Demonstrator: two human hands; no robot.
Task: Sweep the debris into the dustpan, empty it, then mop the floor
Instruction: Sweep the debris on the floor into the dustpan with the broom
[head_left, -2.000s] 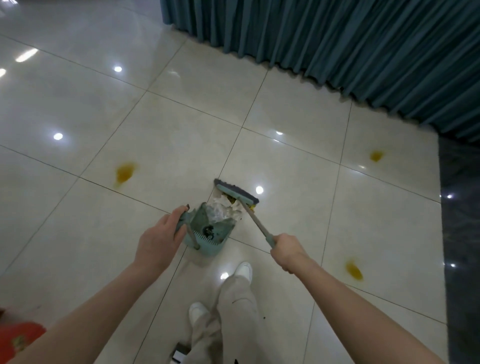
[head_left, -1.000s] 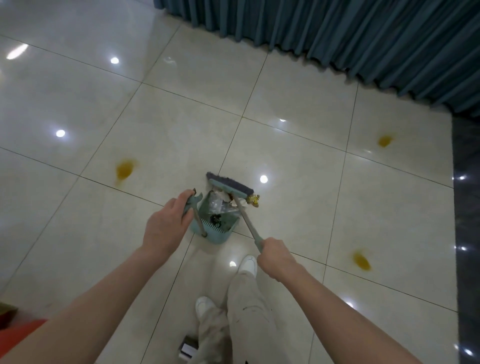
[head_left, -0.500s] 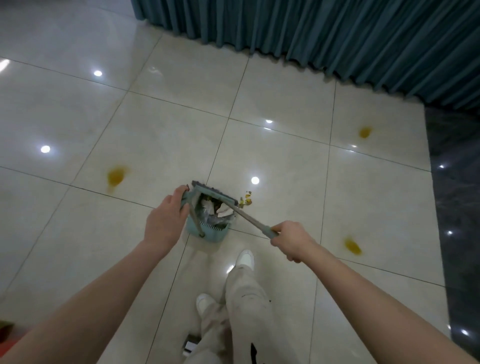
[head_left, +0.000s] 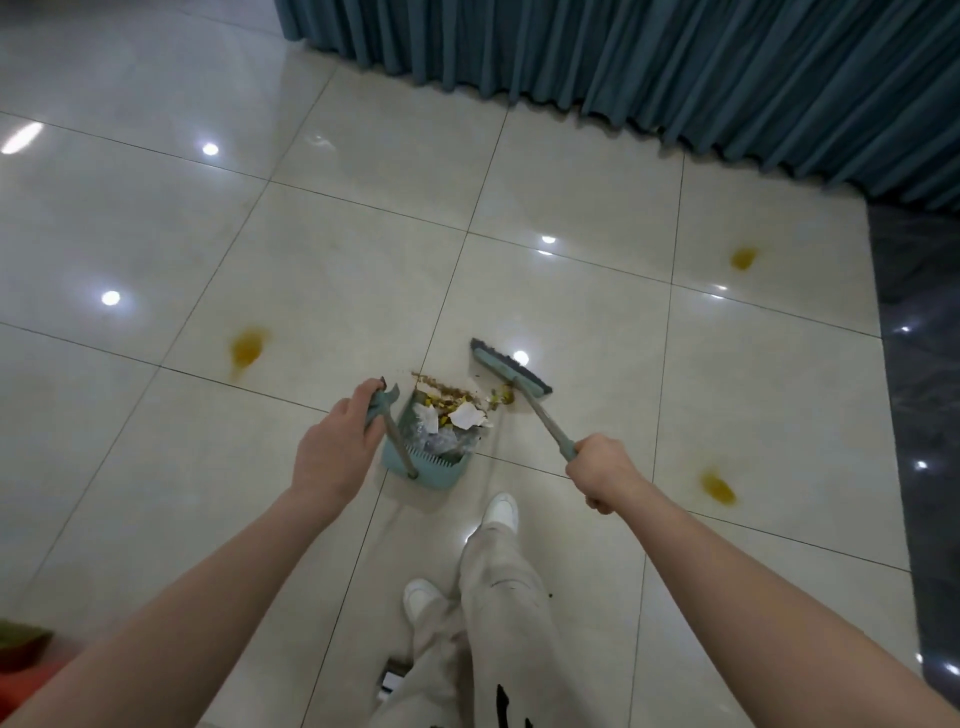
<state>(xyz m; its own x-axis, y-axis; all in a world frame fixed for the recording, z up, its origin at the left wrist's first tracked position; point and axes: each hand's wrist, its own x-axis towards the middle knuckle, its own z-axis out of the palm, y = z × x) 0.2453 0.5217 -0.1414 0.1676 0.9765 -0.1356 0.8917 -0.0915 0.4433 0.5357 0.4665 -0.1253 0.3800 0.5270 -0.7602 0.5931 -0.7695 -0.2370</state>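
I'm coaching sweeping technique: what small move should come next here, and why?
Probably a short stroke of the broom toward the dustpan. A line of brown crumbs and a yellow scrap lie on the floor at the pan's mouth, while the left hand holds the pan in place.

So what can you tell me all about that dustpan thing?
The dustpan is teal, plastic-looking, with comb teeth along its near wall. It sits on the pale tiled floor, mouth facing away. A long handle rises from it into the left hand, which grips the top. Inside lie crumpled white paper and yellow bits; brown crumbs line the floor at its lip.
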